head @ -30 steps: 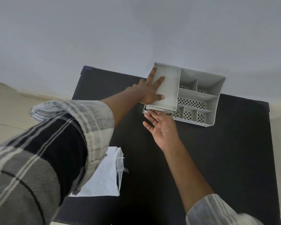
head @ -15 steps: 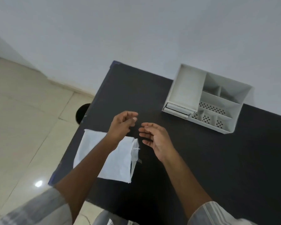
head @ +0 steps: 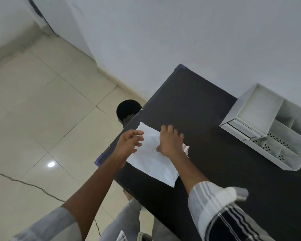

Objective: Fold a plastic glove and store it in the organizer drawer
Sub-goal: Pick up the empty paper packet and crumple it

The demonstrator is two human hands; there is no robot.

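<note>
Fingers point(head: 137, 136) of left hand point(head: 128, 144) loosely spread, holding nothing, reaching at glove's left edge. Plastic glove point(head: 151, 160) flat, unfolded, at near-left edge of black table point(head: 207, 115). Right hand point(head: 169, 145) splayed, pressing palm-down on glove's right part. Organizer point(head: 271, 136) far right, well apart; drawer point(head: 240, 126) looks slightly open. Judged step: starting fold. Next: left pinches edge, folds across while right pins.

Dark desk point(head: 189, 108) is set against a pale wall, with its left edge over a tiled floor point(head: 42, 110). A white plastic glove point(head: 151, 160) is laid flat near the desk's left edge. A white organizer point(head: 271, 129) is placed toward the back right, well apart from the glove; its drawer point(head: 241, 126) is seen at the front left, slightly out.
</note>
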